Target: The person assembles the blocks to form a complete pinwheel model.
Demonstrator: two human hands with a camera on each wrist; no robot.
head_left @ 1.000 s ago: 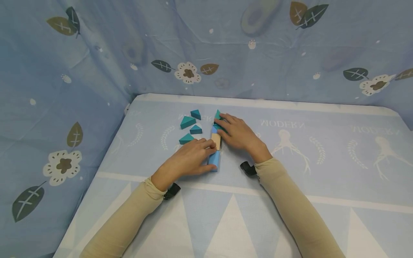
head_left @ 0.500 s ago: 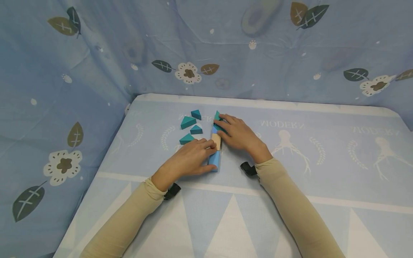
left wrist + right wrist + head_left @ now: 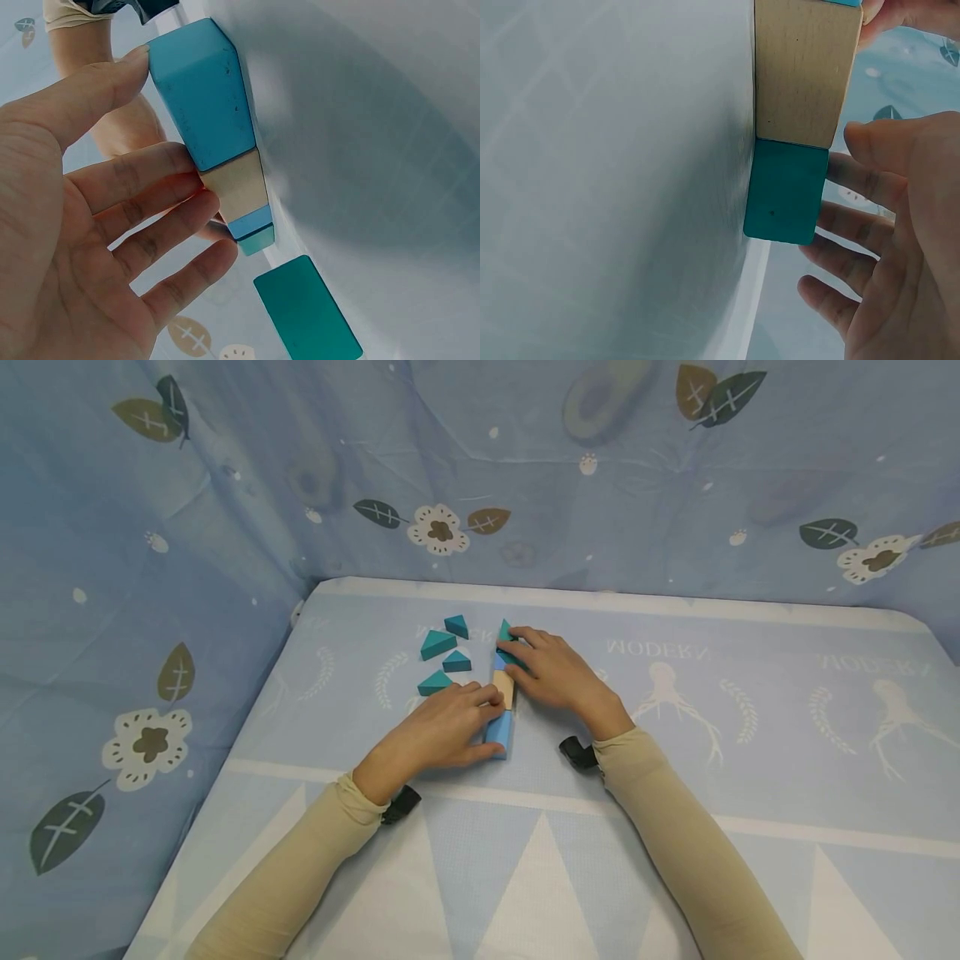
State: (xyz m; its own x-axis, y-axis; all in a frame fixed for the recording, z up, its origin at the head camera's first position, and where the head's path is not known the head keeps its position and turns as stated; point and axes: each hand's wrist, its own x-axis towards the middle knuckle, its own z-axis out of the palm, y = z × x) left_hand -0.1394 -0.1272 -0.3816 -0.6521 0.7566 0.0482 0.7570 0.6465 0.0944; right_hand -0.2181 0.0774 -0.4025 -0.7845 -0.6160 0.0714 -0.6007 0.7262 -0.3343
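A person's left hand and right hand, fingers apart, rest along opposite sides of a row of blue, bare-wood and teal blocks on the table, seemingly to hold it straight.

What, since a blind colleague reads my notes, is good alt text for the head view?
A person's left hand and right hand touch a line of blue, bare-wood and teal blocks on a patterned tablecloth. Four loose teal triangular blocks lie to the left of the line.
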